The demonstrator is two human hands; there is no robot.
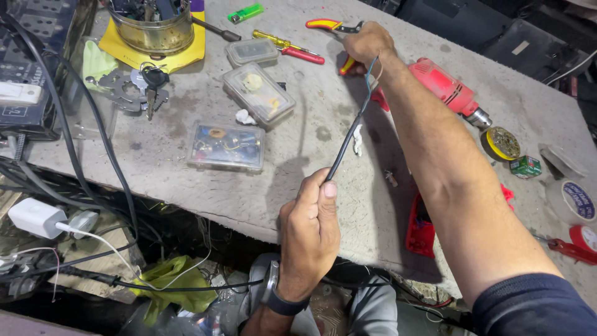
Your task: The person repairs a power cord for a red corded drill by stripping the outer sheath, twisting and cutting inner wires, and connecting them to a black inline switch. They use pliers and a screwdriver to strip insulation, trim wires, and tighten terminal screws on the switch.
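My left hand [309, 231] is at the lower middle, fingers closed around a black cable [346, 141] that runs up and to the right. The cable's far end splits into thin wires [371, 68] near my right wrist. My right hand [367, 43] reaches across the grey workbench [186, 180] and grips red and yellow pliers [329, 26] at the far edge. The pliers' jaws stick out left of the hand.
Clear plastic parts boxes [258, 93] [227, 147] lie left of the cable. A red drill [444, 87] sits behind my right arm. A metal tin [152, 28], keys [151, 79], screwdrivers [289, 47], tape rolls [575, 199] and a green lighter [245, 13] lie around. Cables and a charger [37, 218] hang at left.
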